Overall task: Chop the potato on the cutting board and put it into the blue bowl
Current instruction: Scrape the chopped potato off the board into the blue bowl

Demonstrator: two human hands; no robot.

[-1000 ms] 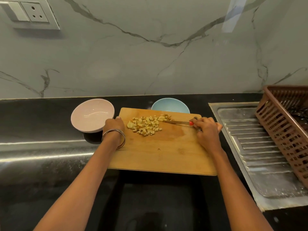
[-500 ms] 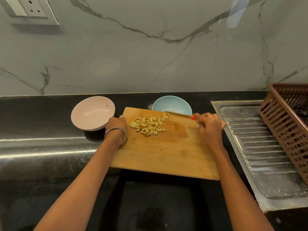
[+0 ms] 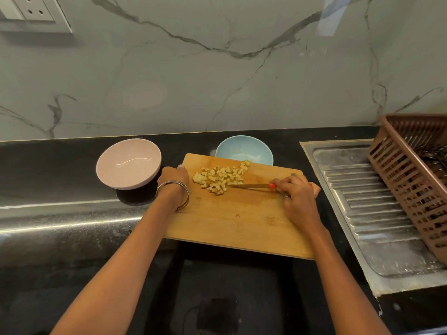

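A heap of small chopped potato pieces [image 3: 219, 178] lies on the far part of the wooden cutting board [image 3: 239, 221]. The blue bowl [image 3: 244, 150] stands just behind the board's far edge, with nothing seen inside it. My right hand [image 3: 298, 192] grips a knife [image 3: 250, 186] by its red handle, the blade pointing left and touching the near right side of the heap. My left hand [image 3: 173, 176] holds the board's far left corner, fingers curled over its edge.
A pink bowl [image 3: 128, 163] sits left of the board on the black counter [image 3: 72, 226]. A steel drainboard [image 3: 377, 209] lies to the right with a brown plastic basket [image 3: 416, 175] on it. A marble wall rises behind.
The knife came back from the board's far edge near the blue bowl toward me, to the near right side of the heap. My left hand stayed on the board's corner.
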